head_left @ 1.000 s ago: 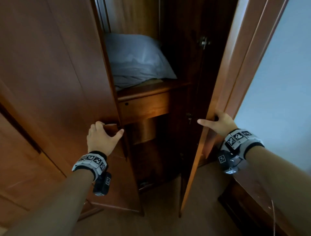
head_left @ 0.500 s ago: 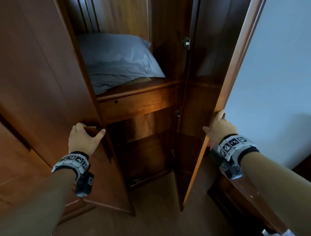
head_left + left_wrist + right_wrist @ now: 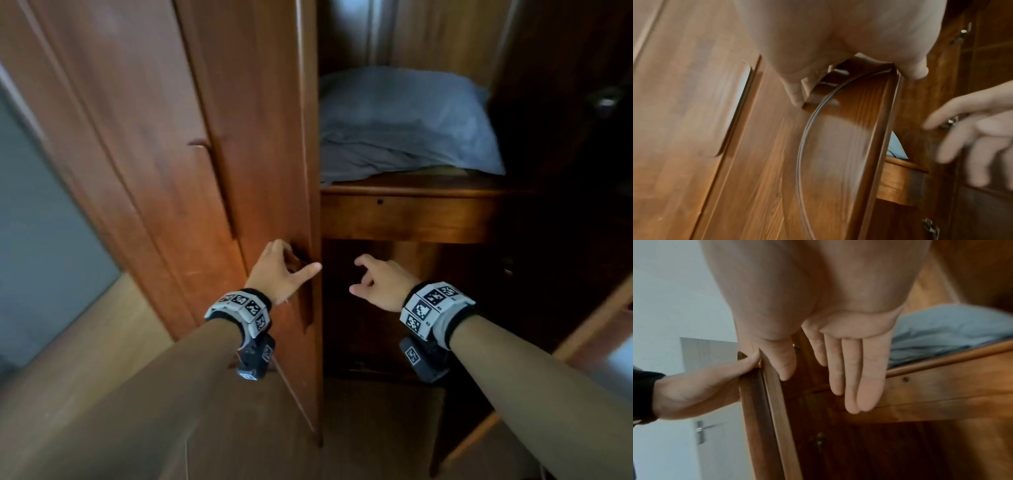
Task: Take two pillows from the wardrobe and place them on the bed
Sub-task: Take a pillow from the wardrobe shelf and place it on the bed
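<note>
Left door of the wardrobe: swung open, held at its handle by the left hand, fingers curled round the handle and thumb extended toward the door's free edge; the left wrist view confirms the fingers hooked over the wooden pull. Right of that grip, across the door edge and level with it, the right hand hangs in the open compartment, empty, fingers loosely extended and touching nothing; the right wrist view shows them straight and relaxed in front of the shelf. Above and beyond the right hand, a grey-blue pillow lies flat on the shelf, filling it from side to side, its near edge creased and slightly overhanging the shelf front. Only one pillow can be made out; whether a second lies beneath or behind it cannot be told. Further right, the right door stands open, well clear of the right hand. Assessment: the pillow is likely light, soft and compressible, with a loose cover that may slide over the filling; not fragile. A pinch on the cover alone would probably drag cloth only. Recommended hold: the near edge, fingers under and thumb over, taking filling as well as cover, then draw it toward the body.
</note>
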Motion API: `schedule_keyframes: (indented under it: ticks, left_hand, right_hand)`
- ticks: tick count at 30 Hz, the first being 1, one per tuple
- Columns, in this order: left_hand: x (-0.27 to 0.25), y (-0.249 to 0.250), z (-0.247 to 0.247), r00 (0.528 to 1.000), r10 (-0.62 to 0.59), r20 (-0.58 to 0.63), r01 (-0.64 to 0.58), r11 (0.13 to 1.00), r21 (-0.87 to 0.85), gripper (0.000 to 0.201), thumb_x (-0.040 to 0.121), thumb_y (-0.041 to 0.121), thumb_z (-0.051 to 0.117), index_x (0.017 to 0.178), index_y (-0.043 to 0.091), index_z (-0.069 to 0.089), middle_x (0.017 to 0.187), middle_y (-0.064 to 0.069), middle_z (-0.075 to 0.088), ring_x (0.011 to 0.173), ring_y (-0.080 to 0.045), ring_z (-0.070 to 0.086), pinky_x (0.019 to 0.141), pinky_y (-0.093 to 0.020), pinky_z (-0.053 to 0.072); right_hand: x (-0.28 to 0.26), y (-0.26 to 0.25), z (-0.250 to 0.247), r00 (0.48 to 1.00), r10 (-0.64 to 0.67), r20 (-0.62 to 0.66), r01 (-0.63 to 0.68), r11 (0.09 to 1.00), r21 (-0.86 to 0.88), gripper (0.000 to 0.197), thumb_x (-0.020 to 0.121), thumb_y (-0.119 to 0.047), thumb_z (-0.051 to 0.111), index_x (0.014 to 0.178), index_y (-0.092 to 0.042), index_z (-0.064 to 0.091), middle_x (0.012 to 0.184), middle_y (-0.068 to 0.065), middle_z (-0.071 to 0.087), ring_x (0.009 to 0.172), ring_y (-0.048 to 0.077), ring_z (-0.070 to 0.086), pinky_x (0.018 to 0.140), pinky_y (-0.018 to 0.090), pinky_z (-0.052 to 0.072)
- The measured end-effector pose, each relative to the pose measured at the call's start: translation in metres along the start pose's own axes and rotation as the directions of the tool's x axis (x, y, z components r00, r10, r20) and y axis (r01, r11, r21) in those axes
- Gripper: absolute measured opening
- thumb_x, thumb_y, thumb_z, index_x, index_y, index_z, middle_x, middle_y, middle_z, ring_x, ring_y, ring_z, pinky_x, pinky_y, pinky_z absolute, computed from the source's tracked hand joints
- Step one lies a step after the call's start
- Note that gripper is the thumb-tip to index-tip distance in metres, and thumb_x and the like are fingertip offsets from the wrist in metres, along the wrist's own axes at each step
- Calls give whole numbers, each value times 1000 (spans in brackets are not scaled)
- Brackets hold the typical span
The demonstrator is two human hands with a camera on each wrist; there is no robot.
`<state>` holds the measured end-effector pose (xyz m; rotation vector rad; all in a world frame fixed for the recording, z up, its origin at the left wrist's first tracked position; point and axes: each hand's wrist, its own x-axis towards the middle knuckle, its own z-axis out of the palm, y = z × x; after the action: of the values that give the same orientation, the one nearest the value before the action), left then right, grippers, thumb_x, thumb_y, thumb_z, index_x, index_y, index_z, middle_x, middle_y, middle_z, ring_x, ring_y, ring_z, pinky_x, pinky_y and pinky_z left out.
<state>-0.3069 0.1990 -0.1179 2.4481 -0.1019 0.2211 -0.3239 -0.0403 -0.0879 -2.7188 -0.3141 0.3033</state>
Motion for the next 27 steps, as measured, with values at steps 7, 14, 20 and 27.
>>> schedule_keyframes:
  ticks: [7, 14, 20, 27]
  left_hand:
    - [-58, -52, -65, 976, -193, -97, 178, 973, -148, 59, 68, 71, 66, 107, 28, 52, 107, 6, 63, 97, -16, 63, 86, -37, 52]
    - [-98, -100, -133, 903, -376, -206, 369, 927, -73, 70, 79, 63, 65, 136, 28, 43, 125, 2, 65, 114, -21, 62, 95, -38, 54]
    - [-120, -115, -135, 867, -399, -299, 474, 844, 249, 51, 87, 53, 53, 129, 26, 40, 126, -3, 51, 106, -35, 62, 86, -48, 54]
    - [-112, -66, -129, 897, -420, -136, 423, 730, 537, 42, 95, 53, 47, 111, 15, 52, 88, -1, 63, 74, -20, 64, 65, -34, 53]
  right_hand:
    - [40, -121, 61, 921, -373, 114, 349, 918, 187, 76, 86, -26, 58, 142, -54, 15, 140, -8, 55, 98, 13, 66, 91, 37, 54]
    - [44, -187, 108, 829, -509, 232, 503, 860, 92, 79, 90, -33, 56, 143, -57, 3, 146, -5, 49, 106, 17, 64, 90, 37, 53]
    - [50, -201, 119, 841, -489, 233, 491, 870, 52, 78, 88, -39, 55, 146, -50, 4, 139, -5, 55, 111, 18, 61, 94, 39, 48]
    - [52, -140, 93, 919, -320, 229, 334, 943, -20, 69, 91, -33, 53, 149, -32, 17, 125, 7, 63, 108, 24, 63, 93, 40, 52]
